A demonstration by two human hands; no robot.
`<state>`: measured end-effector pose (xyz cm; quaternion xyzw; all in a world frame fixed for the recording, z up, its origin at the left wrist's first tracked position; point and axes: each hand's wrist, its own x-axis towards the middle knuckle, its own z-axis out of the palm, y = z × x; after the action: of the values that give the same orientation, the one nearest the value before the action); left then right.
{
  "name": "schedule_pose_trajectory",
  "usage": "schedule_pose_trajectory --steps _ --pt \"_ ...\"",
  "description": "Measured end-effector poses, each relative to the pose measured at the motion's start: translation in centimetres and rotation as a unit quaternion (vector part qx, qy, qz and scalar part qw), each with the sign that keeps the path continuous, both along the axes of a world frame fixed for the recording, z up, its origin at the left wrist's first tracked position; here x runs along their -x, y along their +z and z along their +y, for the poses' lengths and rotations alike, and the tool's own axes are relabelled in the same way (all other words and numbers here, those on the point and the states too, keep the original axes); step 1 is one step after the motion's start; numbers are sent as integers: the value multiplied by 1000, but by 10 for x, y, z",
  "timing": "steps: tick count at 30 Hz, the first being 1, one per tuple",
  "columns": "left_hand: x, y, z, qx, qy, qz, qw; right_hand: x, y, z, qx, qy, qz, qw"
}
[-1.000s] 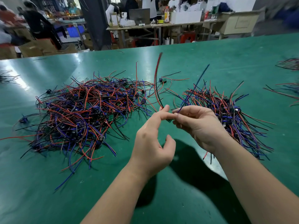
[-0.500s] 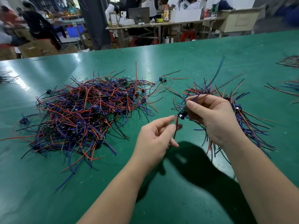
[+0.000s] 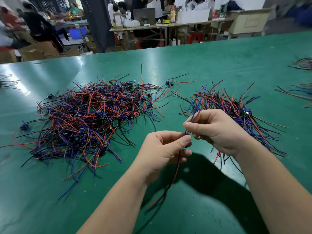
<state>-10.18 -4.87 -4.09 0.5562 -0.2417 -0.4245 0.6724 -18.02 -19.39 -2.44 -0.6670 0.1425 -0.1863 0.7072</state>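
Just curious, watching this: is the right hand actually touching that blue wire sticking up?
Touching. The head view shows the right hand pinching the blue wire between thumb and forefinger.

Counts on one green table (image 3: 211,61)
One left hand (image 3: 162,149), one right hand (image 3: 217,132), one wire piece (image 3: 177,166) between them; one large heap (image 3: 87,119), one smaller heap (image 3: 228,105), one stray board (image 3: 169,83).

The scene is bright, lit evenly from overhead. White glare streaks the table (image 3: 50,78) at upper left of the frame. A dark, soft-edged shadow (image 3: 211,179) lies at lower centre. Wide-angle distortion bows the table's far edge. The background and the right edge are blurred, while the wires (image 3: 87,119) at centre left are sharp.
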Motion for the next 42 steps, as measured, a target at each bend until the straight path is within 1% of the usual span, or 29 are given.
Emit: schedule_pose_trajectory --steps 3,6,8,10,12,15,18,20,21,23,25,26,28,30,33,36,38,40,41,42 --pt "2 2 0 -19 -26 -13 999 -1 3 -3 -12 -74 -10 997" --pt "3 3 4 -51 -111 -33 992 0 7 -7 -58 -177 -28 982" --pt "4 1 6 -77 -161 -44 983 1 9 -10 -99 -223 -36 969" --pt "4 -1 7 -82 -179 -20 980 1 10 -9 -129 -235 -30 963" --pt "3 -2 8 -93 -189 -18 977 -1 10 -8 -156 -240 -31 958" --pt "0 -2 8 -110 -180 -23 977 -1 10 -10 -191 -247 -68 947" --pt "-4 0 6 -105 -149 -29 983 0 11 -14 -207 -216 -110 948" --pt "-7 4 5 -62 -116 -6 991 -3 7 -12 -182 -192 -75 961" --pt "-10 6 5 -30 -96 12 995 -5 5 -10 -143 -186 -41 971" --pt "-15 10 6 42 -55 63 996 -6 -2 -5 -20 -153 29 988" --pt "-20 13 9 107 -20 127 986 -6 -6 1 73 -57 63 994" --pt "-21 13 9 133 -7 158 978 -5 -6 5 89 0 62 994" --pt "-22 15 10 163 17 212 963 -4 -5 15 68 83 27 994" --pt "-23 15 7 164 44 236 957 -6 -5 22 34 91 -38 995" --pt "-21 11 3 134 81 189 969 -10 -3 26 -41 21 -103 994" --pt "-18 4 1 123 73 111 983 -13 -1 23 -133 -55 -111 983" --pt "-18 1 2 127 19 38 991 -14 2 19 -191 -75 -115 972" --pt "-17 -1 5 116 -58 -43 991 -11 5 14 -250 -75 -130 957" --pt "-16 0 7 107 -83 -66 989 -9 7 11 -267 -71 -132 952" --pt "-18 -1 8 96 -92 -69 989 -7 9 8 -270 -61 -127 953"
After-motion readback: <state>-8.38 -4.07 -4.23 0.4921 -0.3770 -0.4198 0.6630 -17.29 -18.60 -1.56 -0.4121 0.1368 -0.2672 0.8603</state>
